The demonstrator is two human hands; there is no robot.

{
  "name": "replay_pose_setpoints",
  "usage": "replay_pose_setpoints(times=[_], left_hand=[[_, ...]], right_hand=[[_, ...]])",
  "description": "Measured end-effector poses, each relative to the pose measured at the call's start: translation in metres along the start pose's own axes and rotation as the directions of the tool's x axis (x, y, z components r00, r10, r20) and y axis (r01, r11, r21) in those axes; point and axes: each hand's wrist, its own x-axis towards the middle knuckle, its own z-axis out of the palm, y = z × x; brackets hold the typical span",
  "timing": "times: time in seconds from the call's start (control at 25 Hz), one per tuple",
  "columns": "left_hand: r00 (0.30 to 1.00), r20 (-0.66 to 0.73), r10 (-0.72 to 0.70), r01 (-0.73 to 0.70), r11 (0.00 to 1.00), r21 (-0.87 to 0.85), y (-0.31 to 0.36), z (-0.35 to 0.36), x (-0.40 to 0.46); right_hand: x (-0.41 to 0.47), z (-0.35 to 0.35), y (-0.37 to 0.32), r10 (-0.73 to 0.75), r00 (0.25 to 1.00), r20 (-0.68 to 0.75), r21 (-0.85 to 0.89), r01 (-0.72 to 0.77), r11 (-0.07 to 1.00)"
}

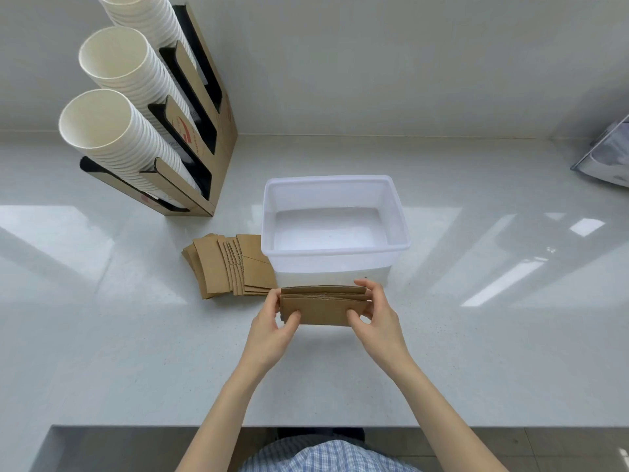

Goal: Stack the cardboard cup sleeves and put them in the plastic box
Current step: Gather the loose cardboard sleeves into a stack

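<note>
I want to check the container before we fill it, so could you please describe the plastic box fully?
The plastic box is rectangular, translucent white, with rounded corners and a rolled rim. It stands upright, lidless and empty on the counter. Loose cup sleeves lie at its left side; whether they touch is unclear. Neither hand touches it.

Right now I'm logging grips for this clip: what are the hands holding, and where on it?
A small stack of cardboard sleeves, pinched at its two short ends: left hand on the left end, right hand on the right.
</note>
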Motion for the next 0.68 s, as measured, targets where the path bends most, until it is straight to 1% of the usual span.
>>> replay_pose_setpoints(times=[0.08,0.2,0.32,0.48,0.68], left_hand=[[1.000,0.016,0.016,-0.017,0.995,0.098,-0.006,0.002,-0.001],[0.999,0.041,-0.016,0.008,0.983,0.186,-0.013,0.006,-0.003],[0.999,0.039,-0.017,0.010,0.984,0.177,-0.018,0.007,-0.004],[0.997,0.073,-0.037,0.020,0.974,0.228,-0.025,0.008,-0.007],[0.997,0.056,-0.055,0.036,0.956,0.291,-0.026,0.016,-0.007]], right_hand=[[-0.003,0.000,0.005,-0.005,1.000,0.023,-0.119,0.008,0.993],[-0.008,0.004,0.011,-0.029,0.998,0.058,-0.211,0.041,0.977],[-0.010,0.005,0.013,-0.074,0.995,0.068,-0.255,0.089,0.963],[-0.010,0.006,0.011,-0.116,0.992,0.053,-0.294,0.127,0.947],[-0.011,0.013,0.007,-0.142,0.986,0.086,-0.324,0.163,0.932]])
